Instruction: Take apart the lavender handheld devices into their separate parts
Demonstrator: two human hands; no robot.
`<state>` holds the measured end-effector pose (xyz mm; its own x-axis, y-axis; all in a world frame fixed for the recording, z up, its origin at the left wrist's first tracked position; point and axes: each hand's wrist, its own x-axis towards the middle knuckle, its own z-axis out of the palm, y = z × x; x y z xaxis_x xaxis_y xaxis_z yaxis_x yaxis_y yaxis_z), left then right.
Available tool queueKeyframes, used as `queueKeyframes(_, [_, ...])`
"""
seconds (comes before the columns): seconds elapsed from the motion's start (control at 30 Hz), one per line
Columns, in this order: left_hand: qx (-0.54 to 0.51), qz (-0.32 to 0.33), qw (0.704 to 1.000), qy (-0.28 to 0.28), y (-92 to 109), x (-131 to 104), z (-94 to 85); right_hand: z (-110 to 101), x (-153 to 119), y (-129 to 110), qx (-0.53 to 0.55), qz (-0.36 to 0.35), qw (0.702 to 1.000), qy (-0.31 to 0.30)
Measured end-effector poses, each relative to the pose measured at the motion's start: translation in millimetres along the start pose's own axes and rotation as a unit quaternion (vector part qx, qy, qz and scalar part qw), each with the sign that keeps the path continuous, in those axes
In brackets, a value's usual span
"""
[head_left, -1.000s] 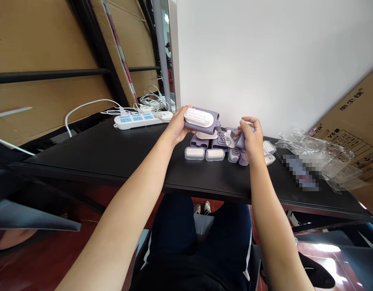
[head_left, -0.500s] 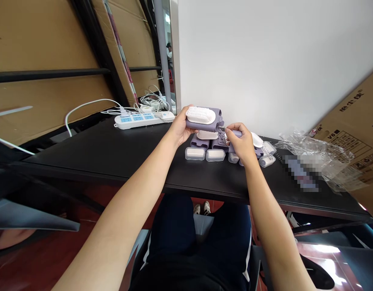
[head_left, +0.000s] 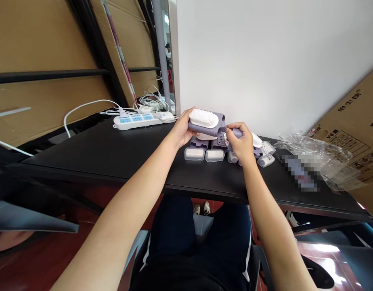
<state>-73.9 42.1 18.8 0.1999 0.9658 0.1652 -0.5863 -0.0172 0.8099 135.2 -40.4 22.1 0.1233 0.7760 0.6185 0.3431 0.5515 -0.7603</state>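
Observation:
Wrapped round the near end of a purple casing with a white bristled pad (head_left: 204, 118), my left hand (head_left: 182, 128) holds it above the table. My right hand (head_left: 240, 141) is pinched at the casing's right end; what lies between its fingertips is too small to make out. A purple piece (head_left: 236, 132) shows beside its fingers. Beneath the hands, more purple casings (head_left: 200, 143) with white pads lie on the black table. A clear capped white piece (head_left: 194, 154) and a similar one (head_left: 214, 155) lie in front. A coiled spring (head_left: 267, 149) rests at the right.
A white power strip (head_left: 141, 120) with cables stands at the back left of the black table (head_left: 114, 149). Crumpled clear plastic (head_left: 319, 155) and a blurred flat object (head_left: 300, 173) lie right, beside a cardboard box (head_left: 350, 133). A white panel (head_left: 265, 60) rises behind.
The held casing has moved slightly right and down, its end now nearer my right fingertips. The dark spring seen between the hands before no longer shows there.

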Motion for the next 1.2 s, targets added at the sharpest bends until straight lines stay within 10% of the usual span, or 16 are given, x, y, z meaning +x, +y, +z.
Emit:
queueKeyframes(0.7, [-0.229,-0.026,0.963,0.141,11.7,1.6,-5.4,4.2,-0.2,16.7,-0.039,0.001,0.999,0.002])
queueKeyframes(1.2, [-0.083,-0.118,0.988,-0.054,-17.6,-10.4,20.8,9.1,-7.8,4.0,-0.054,-0.07,0.994,-0.07])
